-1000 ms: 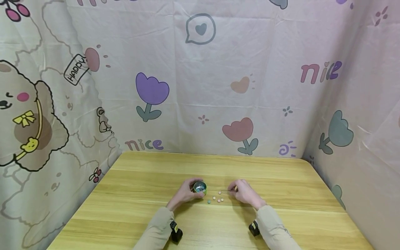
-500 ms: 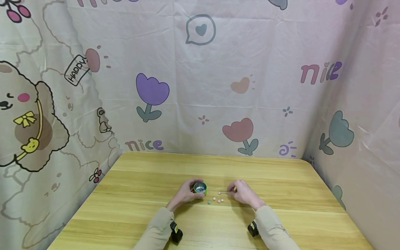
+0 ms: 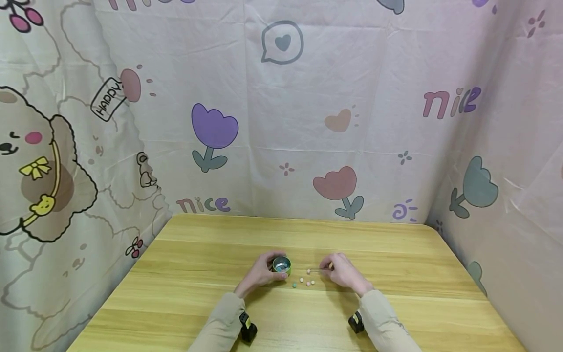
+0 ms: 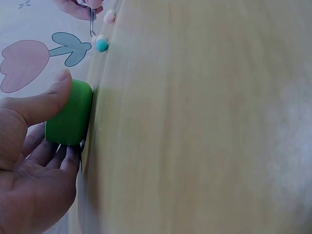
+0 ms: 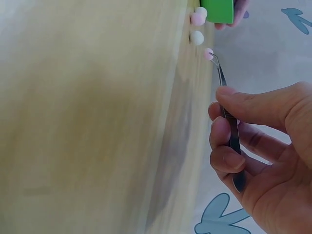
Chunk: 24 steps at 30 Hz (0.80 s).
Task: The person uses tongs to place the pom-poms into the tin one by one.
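Note:
My left hand (image 3: 264,270) curls round a small round green tin (image 4: 70,117), thumb on one side and fingers on the other. From the head view the tin's open mouth and shiny silvery inside show. Bent-tip metal tweezers (image 5: 234,136) lie in my right hand (image 3: 340,269), pinched between thumb and fingers. Their tips are right at a pale pink little ball (image 5: 208,54), to the right of the tin. Close by on the table lie a turquoise ball (image 4: 102,45), a white ball (image 5: 197,37) and another pink ball (image 5: 198,19).
The wooden table (image 3: 211,313) reaches back to a printed cloth (image 3: 281,122), which also hangs at both sides. Dark wrist cameras stick out from both sleeves, the left one (image 3: 248,331) and the right one (image 3: 356,322) close over the tabletop.
The right hand with the tweezers has shifted very slightly left. The left hand and the tin have stayed in place.

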Available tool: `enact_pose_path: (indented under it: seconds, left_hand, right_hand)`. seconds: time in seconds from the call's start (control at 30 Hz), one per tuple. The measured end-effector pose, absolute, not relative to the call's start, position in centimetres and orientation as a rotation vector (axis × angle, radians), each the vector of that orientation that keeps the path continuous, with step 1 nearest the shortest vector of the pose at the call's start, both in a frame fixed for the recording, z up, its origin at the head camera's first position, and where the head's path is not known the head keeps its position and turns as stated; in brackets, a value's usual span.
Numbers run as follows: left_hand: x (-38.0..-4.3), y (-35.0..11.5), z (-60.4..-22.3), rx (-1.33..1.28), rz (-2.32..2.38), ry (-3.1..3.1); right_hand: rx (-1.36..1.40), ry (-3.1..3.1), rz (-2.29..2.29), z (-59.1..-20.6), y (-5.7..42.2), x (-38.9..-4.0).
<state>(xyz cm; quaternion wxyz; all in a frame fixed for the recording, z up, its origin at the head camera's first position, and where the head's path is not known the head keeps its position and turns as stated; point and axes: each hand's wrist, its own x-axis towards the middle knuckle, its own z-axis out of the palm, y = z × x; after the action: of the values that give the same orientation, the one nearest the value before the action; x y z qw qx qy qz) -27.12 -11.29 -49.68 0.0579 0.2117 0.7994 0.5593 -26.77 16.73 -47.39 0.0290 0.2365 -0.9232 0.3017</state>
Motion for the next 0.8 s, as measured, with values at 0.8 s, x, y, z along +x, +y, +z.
enact_pose_path:
  seconds: [0.8]
  left_hand:
    - [-27.3,-11.3,-49.8,0.652,1.698,2.421]
  right_hand:
    - [0.669,-2.865,1.007,-45.9,15.5,-26.6]
